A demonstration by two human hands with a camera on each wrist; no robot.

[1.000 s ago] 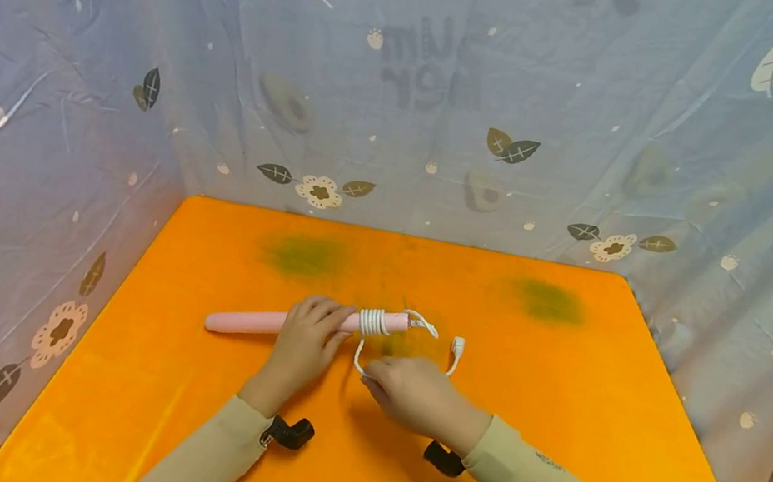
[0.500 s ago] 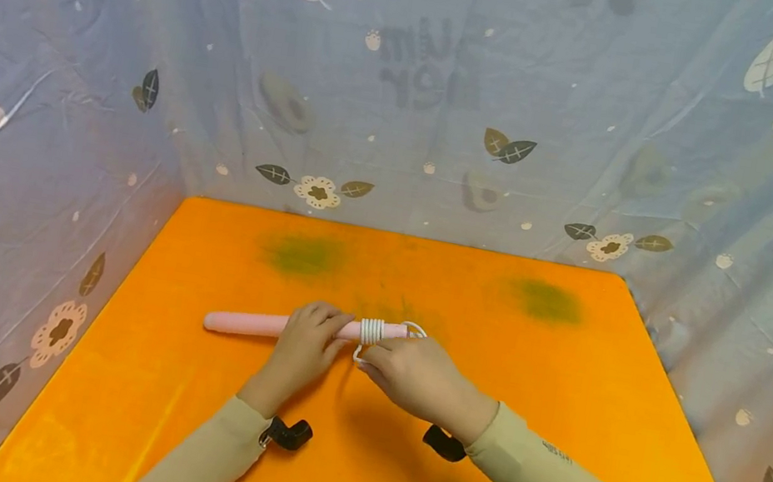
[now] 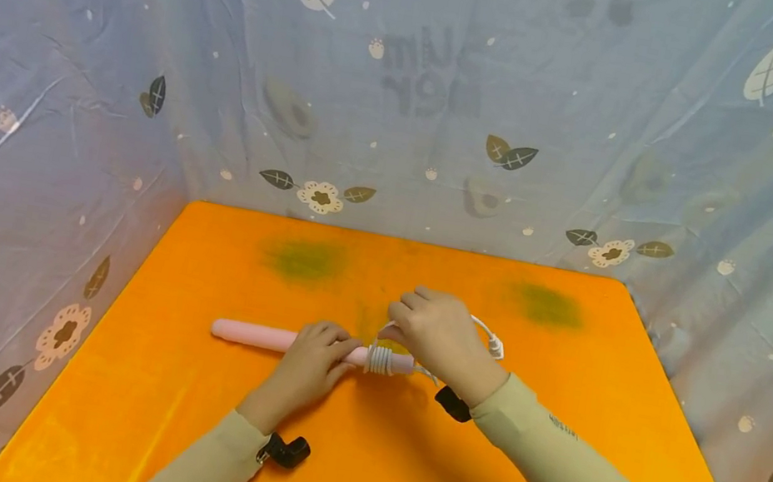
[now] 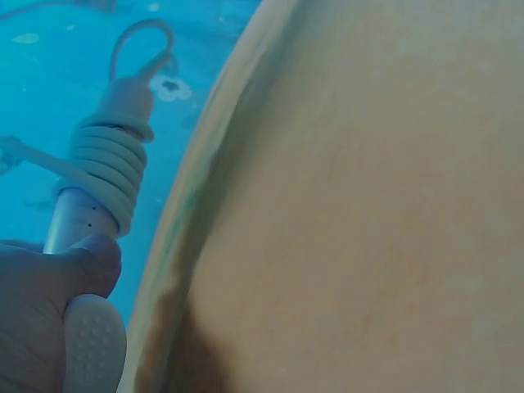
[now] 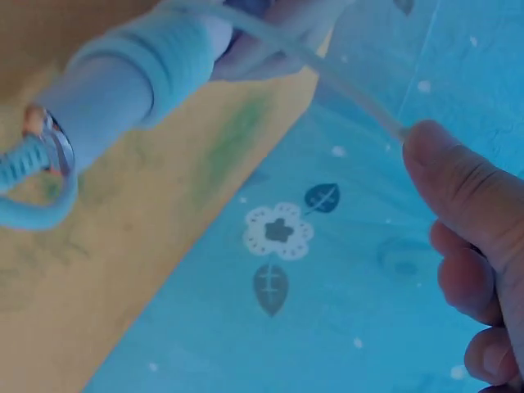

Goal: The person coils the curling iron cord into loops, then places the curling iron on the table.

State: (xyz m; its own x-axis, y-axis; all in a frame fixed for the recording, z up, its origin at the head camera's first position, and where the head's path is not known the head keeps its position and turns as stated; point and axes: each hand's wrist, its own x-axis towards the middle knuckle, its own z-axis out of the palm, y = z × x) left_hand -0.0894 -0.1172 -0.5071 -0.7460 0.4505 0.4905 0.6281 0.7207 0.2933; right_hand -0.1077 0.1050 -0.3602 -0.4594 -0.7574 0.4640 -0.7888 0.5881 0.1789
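A pink hair iron (image 3: 253, 335) lies crosswise, its rounded tip pointing left. Several turns of white power cord (image 3: 380, 361) wrap its handle near the right end. My left hand (image 3: 309, 368) grips the iron just left of the coil; in the left wrist view its thumb (image 4: 97, 262) lies beside a dotted grip piece (image 4: 94, 344). Beyond the handle, my right hand (image 3: 436, 333) pinches the free cord between thumb and fingers. The right wrist view shows that stretch of cord (image 5: 327, 74) running taut from the coil. The plug (image 3: 495, 348) dangles right of my right hand.
An orange cloth-covered table (image 3: 508, 479) lies beneath, with two greenish patches toward its back. Patterned blue-grey curtains (image 3: 405, 126) enclose its back and sides. Black camera mounts (image 3: 287, 451) sit at both wrists.
My right hand has moved from the near side of the handle up and over to its far side, drawing the cord along. The iron's handle end has swung nearer me.
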